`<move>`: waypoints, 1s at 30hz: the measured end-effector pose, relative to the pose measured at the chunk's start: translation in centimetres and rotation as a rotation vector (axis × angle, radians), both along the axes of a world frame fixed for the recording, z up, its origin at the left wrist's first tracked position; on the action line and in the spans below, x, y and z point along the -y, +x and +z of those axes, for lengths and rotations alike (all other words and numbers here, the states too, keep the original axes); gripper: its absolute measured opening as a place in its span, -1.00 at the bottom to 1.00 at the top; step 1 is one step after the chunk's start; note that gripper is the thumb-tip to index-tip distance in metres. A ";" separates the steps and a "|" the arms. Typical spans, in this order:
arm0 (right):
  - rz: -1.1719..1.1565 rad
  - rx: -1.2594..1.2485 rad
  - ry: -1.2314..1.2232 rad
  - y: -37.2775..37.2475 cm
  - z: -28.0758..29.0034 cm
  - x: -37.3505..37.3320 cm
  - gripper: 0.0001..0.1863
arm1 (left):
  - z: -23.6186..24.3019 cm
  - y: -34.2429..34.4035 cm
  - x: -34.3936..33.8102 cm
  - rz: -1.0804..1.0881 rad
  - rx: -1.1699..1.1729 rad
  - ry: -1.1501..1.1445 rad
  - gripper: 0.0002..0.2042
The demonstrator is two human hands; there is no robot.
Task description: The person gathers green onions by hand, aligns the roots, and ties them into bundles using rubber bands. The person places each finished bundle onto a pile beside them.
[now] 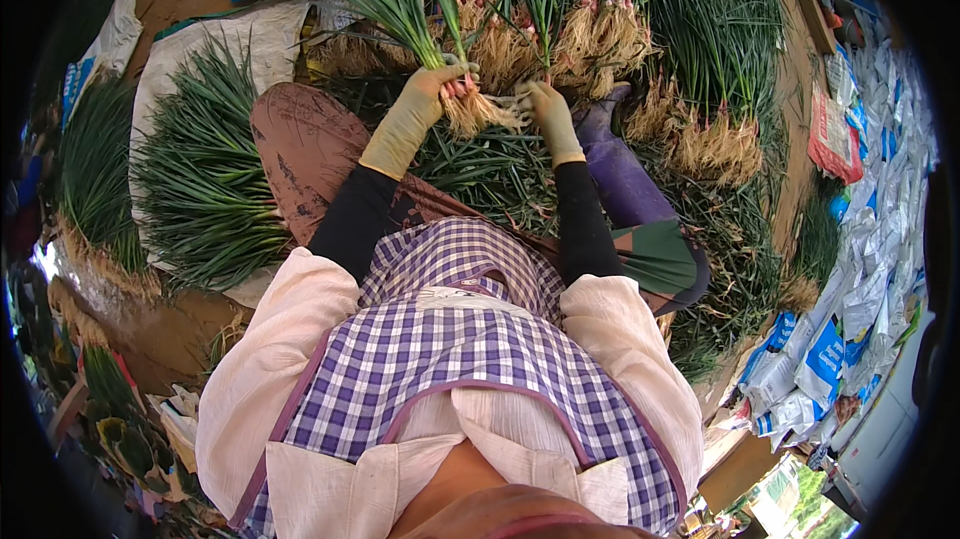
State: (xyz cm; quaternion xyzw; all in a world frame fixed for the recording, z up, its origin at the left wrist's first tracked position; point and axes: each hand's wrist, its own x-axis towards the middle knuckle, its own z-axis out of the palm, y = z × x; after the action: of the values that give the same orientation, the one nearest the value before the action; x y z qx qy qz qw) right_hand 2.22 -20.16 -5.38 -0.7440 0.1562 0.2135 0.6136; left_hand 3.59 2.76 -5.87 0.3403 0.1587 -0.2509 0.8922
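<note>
My left hand [412,119], in a pale yellow-green work glove, is closed round a small bunch of spring onions [395,14]. Their green leaves point up and away, and the reddish bulbs and straw-coloured roots [470,114] stick out to the right below my fingers. At the ends of those roots, my right hand [552,122], gloved alike, is closed in a pinch on root strands. Just beyond both hands stand bunches of spring onions [595,24], roots toward me. Loose green leaves [490,164] lie beneath my hands, between my legs.
More spring onions lie in a heap [205,169] on a whitish sack [165,104] at left, and in a large pile [715,39] at far right. A purple boot [615,164] is beside my right forearm. Silver-and-blue packaging [850,269] is heaped along the right side.
</note>
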 end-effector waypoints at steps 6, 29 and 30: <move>-0.063 0.016 0.275 2.8 -0.2 -7.3 -0.64 | -0.3 -2.5 1.8 -0.053 0.031 -0.004 -0.89; -0.014 0.276 -0.841 3.8 3.0 -0.7 -0.53 | -0.6 -2.2 1.1 -0.046 -0.053 0.025 -0.90; -0.063 0.297 -0.619 2.6 4.2 -1.1 -0.59 | 0.2 -2.7 1.7 -0.038 -0.033 0.005 -0.91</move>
State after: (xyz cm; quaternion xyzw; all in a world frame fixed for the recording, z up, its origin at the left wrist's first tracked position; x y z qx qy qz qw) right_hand 4.78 -19.01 -1.20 -0.9127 0.1455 0.0265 0.3809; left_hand 0.92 1.05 -5.71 0.3414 0.1676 -0.2731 0.8836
